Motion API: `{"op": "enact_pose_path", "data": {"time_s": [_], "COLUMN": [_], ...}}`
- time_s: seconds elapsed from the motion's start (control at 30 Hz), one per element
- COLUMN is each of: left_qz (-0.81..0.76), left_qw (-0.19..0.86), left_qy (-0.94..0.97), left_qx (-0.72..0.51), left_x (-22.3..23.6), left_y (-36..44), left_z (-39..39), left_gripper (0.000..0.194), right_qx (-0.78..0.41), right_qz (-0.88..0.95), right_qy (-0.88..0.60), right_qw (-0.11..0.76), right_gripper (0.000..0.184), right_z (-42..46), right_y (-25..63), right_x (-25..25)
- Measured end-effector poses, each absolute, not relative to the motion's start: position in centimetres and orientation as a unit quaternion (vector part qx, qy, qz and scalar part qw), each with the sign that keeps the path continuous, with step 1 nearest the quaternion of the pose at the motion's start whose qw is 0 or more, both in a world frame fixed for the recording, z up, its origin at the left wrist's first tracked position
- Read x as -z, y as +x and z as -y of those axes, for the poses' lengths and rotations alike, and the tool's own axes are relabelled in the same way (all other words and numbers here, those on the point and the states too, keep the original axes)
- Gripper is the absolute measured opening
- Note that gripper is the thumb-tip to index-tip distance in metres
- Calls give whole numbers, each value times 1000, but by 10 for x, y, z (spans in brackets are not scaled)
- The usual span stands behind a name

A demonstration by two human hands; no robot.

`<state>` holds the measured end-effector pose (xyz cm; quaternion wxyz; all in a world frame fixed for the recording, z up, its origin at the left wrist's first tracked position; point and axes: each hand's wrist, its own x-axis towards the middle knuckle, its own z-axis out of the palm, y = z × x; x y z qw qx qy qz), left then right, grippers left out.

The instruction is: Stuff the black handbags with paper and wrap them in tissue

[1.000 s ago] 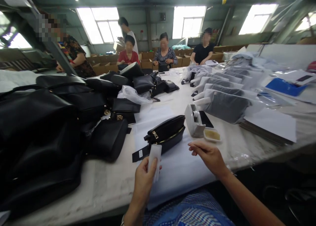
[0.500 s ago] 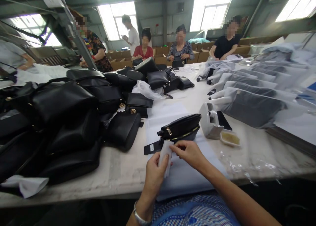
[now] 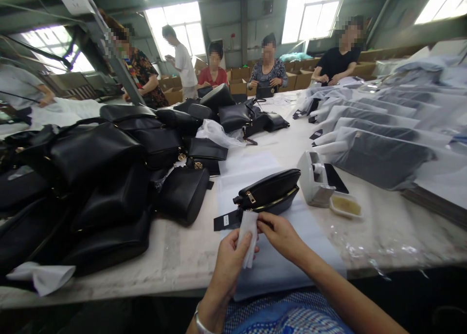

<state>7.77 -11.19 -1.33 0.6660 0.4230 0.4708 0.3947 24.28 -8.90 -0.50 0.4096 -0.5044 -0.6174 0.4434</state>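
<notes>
My left hand (image 3: 230,251) is closed around a folded strip of thin white wrapping paper (image 3: 248,229), with its thumb lying across the front. The thumb and fingertips of my right hand (image 3: 280,232) pinch at the strip's upper right edge. Just beyond both hands a small black handbag (image 3: 272,190) with gold zips lies on a pale sheet (image 3: 292,261). Its black hang tag (image 3: 223,221) with a white label sticks out to the left, partly behind the strip.
A heap of black handbags (image 3: 98,154) fills the left. To the right stand a tape dispenser (image 3: 315,180), a small tub of yellowish stuff (image 3: 346,206) and a row of bags in white translucent covers (image 3: 383,151). Several people sit or stand across the table (image 3: 189,261).
The view has shifted slightly. Both hands stay on the white strip, which now shows more of its length below my left thumb. The standing person in white has moved left.
</notes>
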Motion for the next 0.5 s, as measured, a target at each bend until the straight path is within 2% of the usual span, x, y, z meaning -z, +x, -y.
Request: {"op": "enact_pose_path", "data": {"time_s": [0.2,0.37,0.5], "left_qz": [-474,-478,-475], "left_qw": [665,675,671], "left_qy": [427,421,418], "left_qx": [-390,-371,-388], "left_x": [9,8,9], "left_y": [77,77,77], "left_z": [111,114,116], "left_gripper": [41,42,41], "right_qx": [-484,-553,-568], "right_qz": [549,503,486], "right_qy": [-507,-503,-492], "right_qw": [455,433,446], "right_gripper": [20,11,26], "right_z": [87,79,87], "right_y": [226,222,226], "right_x": [16,25,24]}}
